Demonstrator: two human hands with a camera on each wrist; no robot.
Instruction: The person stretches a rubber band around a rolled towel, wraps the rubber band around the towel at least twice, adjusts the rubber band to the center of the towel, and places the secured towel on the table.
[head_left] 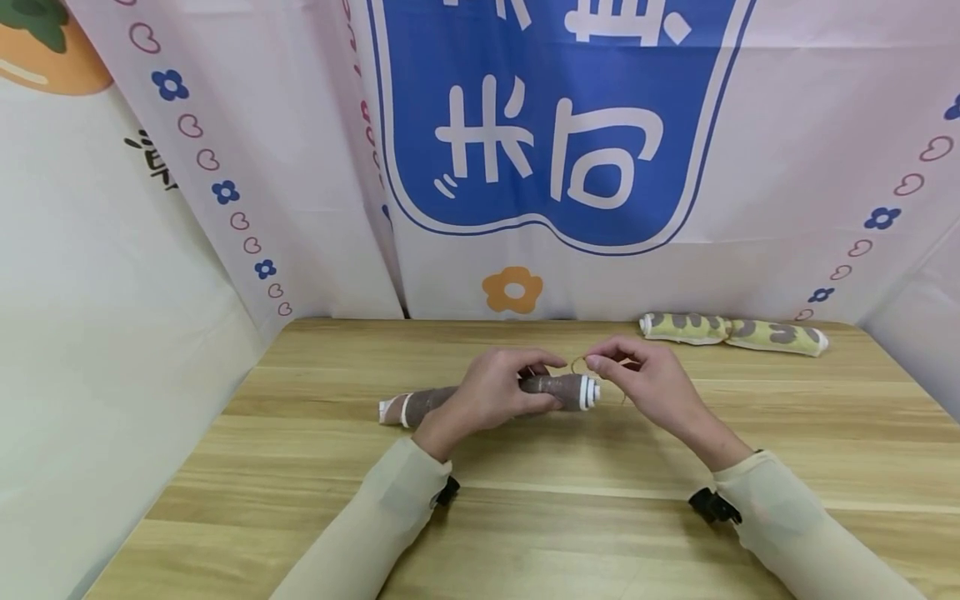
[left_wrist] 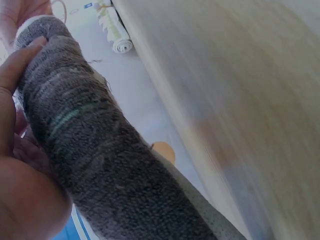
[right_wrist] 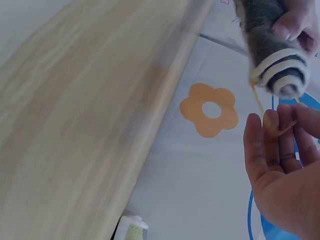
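Observation:
A brown towel (head_left: 435,403), rolled into a long tube with white-striped ends, lies slanted above the wooden table. My left hand (head_left: 491,387) grips it toward its right end, thumb on the near side and fingers behind; the left wrist view shows the fuzzy roll (left_wrist: 115,150) close up. Just past that end, my right hand (head_left: 651,379) pinches a thin yellow band (head_left: 577,364) between thumb and fingertips. In the right wrist view the yellow strand (right_wrist: 258,100) runs between the roll's end and the fingers. Whether it loops around the roll is hidden.
A second rolled towel (head_left: 772,335), yellow-green with grey patches and cinched at its middle, lies at the table's back right. Behind the wooden table (head_left: 570,533) hangs a printed cloth (head_left: 795,183) with a blue sign and an orange flower.

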